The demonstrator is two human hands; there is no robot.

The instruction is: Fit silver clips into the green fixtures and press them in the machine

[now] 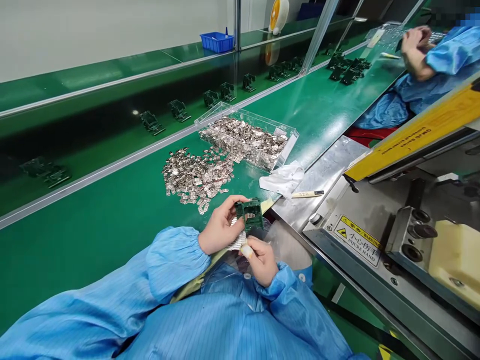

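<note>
My left hand [221, 227] is closed on a dark green plastic frame [252, 214], thumb on the near side, holding it above the table's near edge. Small metal bits show inside the frame. Just under my left hand is a whitish ribbed piece [237, 241], which I cannot identify. My right hand [263, 263] is closed beside it, with a white wrap on the thumb; whatever its fingers grip is hidden. Farther out on the green table lies a loose pile of small silvery metal plates [197, 175]. Behind it a clear plastic box [287, 150] holds many more.
A white cloth [283, 179] and a pen [307, 194] lie right of my hands, near a metal machine [337, 220] with a warning label. Green frames [150, 122] line the belt beyond. A co-worker's hands [414, 45] are at the upper right, near more green frames [348, 69].
</note>
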